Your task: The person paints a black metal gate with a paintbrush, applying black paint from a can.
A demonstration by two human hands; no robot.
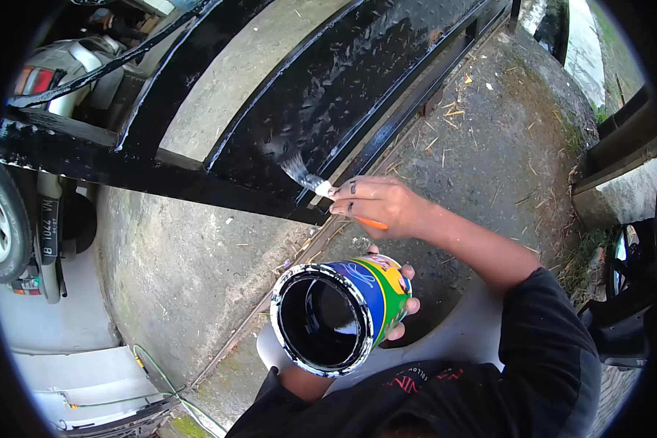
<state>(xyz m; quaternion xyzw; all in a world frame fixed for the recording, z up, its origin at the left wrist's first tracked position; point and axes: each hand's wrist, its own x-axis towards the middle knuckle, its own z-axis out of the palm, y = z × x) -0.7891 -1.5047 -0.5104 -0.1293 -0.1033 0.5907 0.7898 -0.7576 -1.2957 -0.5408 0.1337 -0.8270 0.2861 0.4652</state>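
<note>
Pinched in my right hand (376, 206) is a paintbrush (306, 177) with an orange handle end. Its bristles touch or hover just over the black metal panel (299, 102) of a gate, near the panel's lower corner. The black coat there looks glossy and streaked. My left hand (409, 301) wraps round the far side of an open paint can (376, 288); its fingertips show along the can's edge, the rest is hidden. The can is tilted toward me, with black paint inside and a smeared rim. Dark paint spots mark the fingers of my right hand.
The gate's black frame (124, 162) crosses the upper left. A vehicle with a wheel (6, 223) stands behind it. A ground rail (233, 343) runs across the concrete (489, 153), which has straw bits. A green hose (150, 365) lies lower left; posts stand at right.
</note>
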